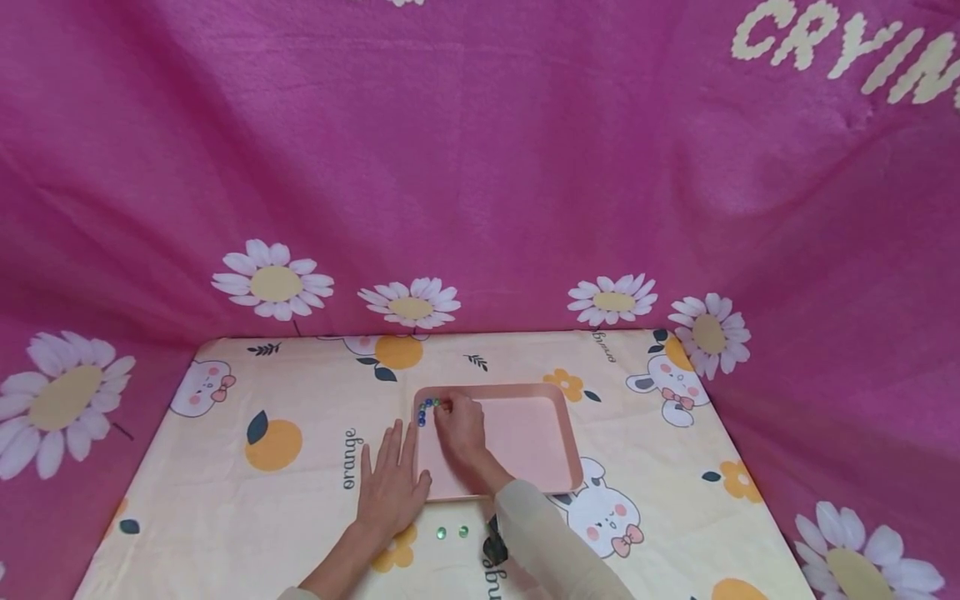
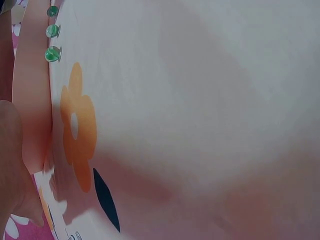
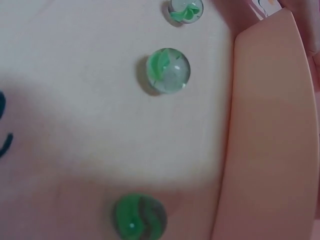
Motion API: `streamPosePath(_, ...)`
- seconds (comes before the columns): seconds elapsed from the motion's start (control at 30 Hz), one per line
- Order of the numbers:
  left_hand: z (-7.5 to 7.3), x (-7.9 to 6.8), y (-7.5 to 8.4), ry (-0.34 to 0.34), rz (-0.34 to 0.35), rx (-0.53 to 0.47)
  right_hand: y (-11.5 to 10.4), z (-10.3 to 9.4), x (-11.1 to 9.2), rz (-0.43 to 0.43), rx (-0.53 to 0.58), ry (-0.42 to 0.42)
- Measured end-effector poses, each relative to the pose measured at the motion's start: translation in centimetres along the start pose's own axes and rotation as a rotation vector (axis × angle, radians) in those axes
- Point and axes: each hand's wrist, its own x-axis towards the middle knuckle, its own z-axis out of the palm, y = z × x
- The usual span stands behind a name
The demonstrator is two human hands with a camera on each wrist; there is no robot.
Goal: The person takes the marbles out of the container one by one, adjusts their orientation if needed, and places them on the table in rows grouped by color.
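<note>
Pink drapes behind table, R hand w/ grip pinching green marble by blue marbles, far-L corner of tray, L hand flat outside: best release gently w/o nudging nbrs.

- Tray: plain pale pink.
- Blue marbles: deep blue.
- Clear glass marble: pale green swirl.
- Green marble: greyish stripe beside green bands.
- Tablecloth: cream, printed with oranges, dark leaves, white rabbits.
- Fabric backdrop: magenta; white daisies with yellowish centres, cream lettering.
- Right sleeve: beige.
</note>
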Motion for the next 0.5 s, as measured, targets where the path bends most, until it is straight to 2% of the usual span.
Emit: streamPosePath(0.5, 0.19, 0.02, -0.21, 0.027, 0.016, -0.015, -0.55, 0.37, 0.3, 0.023, -0.027, 0.009)
